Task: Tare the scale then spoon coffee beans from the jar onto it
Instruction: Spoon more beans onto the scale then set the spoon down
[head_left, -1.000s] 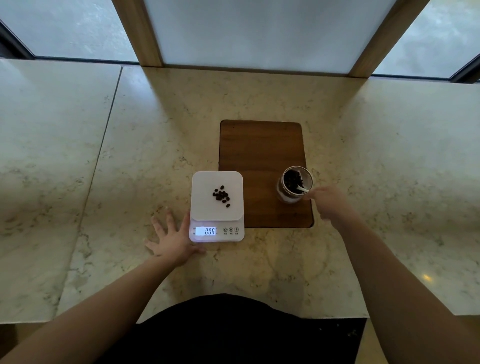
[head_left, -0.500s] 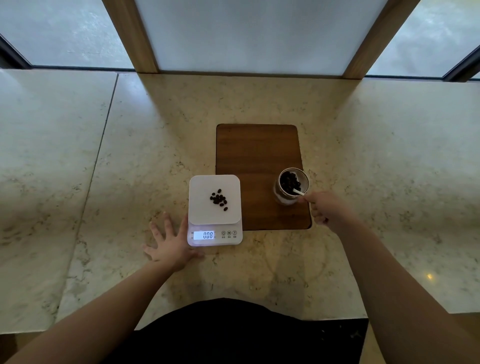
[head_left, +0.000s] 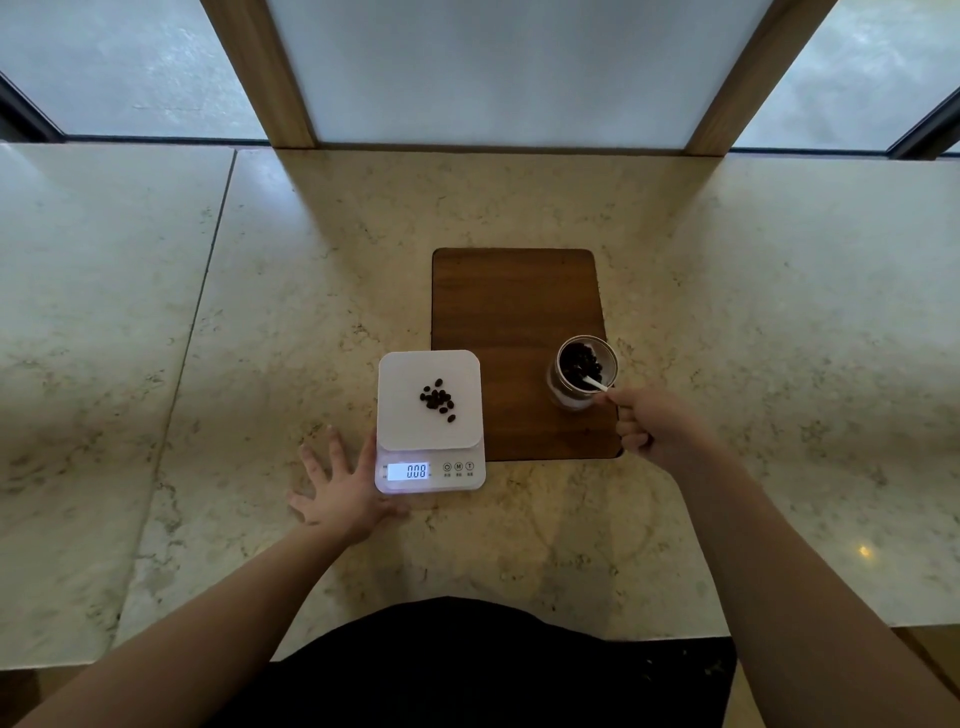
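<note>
While my right hand (head_left: 655, 428) pinches the spoon (head_left: 594, 383) in the jar (head_left: 581, 372), my left hand (head_left: 347, 488) lies flat by the scale (head_left: 430, 420).

Largest first: marble worktop (head_left: 260, 312) carries a dark wooden board (head_left: 514, 306), long edge running away from me. Scale is white, on the worktop, touching the board's near-left edge; display is lit, digits too small for me to trust. Left hand is open, fingers spread, palm down on the worktop, thumb side against the scale's left edge, holding nothing. Jar is glass, upright on the board's near-right part, beans inside. Right hand is closed around the white spoon's handle just beside the jar rim, bowl end down among the beans. Small pile of coffee beans (head_left: 438, 400) sits near the centre of the scale platform.
</note>
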